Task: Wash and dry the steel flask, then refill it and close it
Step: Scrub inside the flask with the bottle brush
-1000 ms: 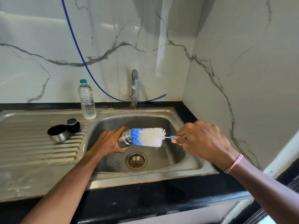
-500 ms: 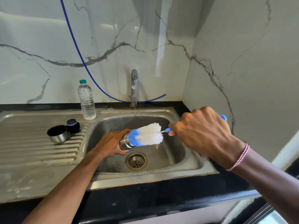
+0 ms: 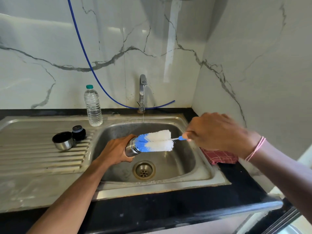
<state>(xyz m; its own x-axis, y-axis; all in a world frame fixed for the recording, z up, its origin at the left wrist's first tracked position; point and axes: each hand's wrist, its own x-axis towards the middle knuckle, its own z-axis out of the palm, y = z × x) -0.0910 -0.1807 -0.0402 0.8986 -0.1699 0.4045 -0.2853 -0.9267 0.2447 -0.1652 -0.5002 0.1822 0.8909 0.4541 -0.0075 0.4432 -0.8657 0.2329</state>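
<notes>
The steel flask [image 3: 131,149] lies sideways over the sink basin [image 3: 185,159], mouth to the right, with my left hand [image 3: 115,152] gripping its body. A bottle brush [image 3: 156,141] with white bristles and a blue tip has its blue end at the flask's mouth. My right hand [image 3: 217,132] grips the brush's blue handle. The flask's steel cup [image 3: 63,140] and black stopper [image 3: 78,132] sit on the drainboard [image 3: 33,159] at the left. A plastic water bottle [image 3: 93,106] stands at the sink's back edge.
A thin stream of water runs from the tap [image 3: 142,92] into the basin. A red checked cloth [image 3: 219,156] lies on the sink's right rim. A blue hose [image 3: 87,59] hangs along the marble wall. The black counter edge runs along the front.
My right hand has swung the brush handle down and level again after tilting it up. The brush's blue tip stays at the flask's mouth. My left hand has kept its grip.
</notes>
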